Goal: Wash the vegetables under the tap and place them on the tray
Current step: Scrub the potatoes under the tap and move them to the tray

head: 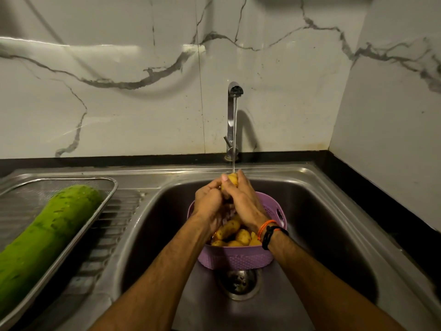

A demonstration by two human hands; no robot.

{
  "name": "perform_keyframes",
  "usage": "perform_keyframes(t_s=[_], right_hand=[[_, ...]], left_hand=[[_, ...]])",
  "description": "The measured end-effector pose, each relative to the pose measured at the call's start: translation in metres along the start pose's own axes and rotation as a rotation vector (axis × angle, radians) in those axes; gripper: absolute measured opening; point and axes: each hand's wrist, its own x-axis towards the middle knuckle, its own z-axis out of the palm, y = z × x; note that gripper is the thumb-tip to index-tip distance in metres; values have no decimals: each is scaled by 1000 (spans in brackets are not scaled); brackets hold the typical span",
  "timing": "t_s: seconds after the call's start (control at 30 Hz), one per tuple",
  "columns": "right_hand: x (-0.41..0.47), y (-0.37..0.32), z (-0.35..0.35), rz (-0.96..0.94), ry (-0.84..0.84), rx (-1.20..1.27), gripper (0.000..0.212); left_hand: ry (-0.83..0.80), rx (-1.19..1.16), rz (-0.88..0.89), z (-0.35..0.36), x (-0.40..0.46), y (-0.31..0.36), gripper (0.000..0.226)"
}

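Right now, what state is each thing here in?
Tap: running.
Potato: held by both hands under the stream.
Left hand: grips potato.
Right hand: grips potato.
Purple basket: in the sink, holding potatoes.
Green gourd: lying on tray.

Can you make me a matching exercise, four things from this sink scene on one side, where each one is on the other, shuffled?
Things:
1. green gourd
2. purple basket
3. potato being washed
4. tap

Places:
A. in the grip of both hands, under the stream
B. behind the sink, running
C. on the metal tray
D. in the sink basin, over the drain

Pairs: 1-C, 2-D, 3-A, 4-B
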Motion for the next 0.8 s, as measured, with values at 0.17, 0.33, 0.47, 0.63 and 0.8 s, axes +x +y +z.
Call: perform_keyframes(t_s=[0.17,0.33,0.47,0.63,0.8], right_hand=[[-3,4,1,-2,-34,20,75],[4,7,-2,42,36,34,81],[6,11,-15,39,66,34,50],[9,14,-16,61,113,113,41],[9,15,-18,60,117,85,35]], left_hand=[[56,23,55,1,0,-3,27],[-2,37,25,2,-3,-1,28],[41,65,-16,-4,3,1,31],[84,95,-6,-5,3,3,32],[122,142,36,-8,6,1,29]])
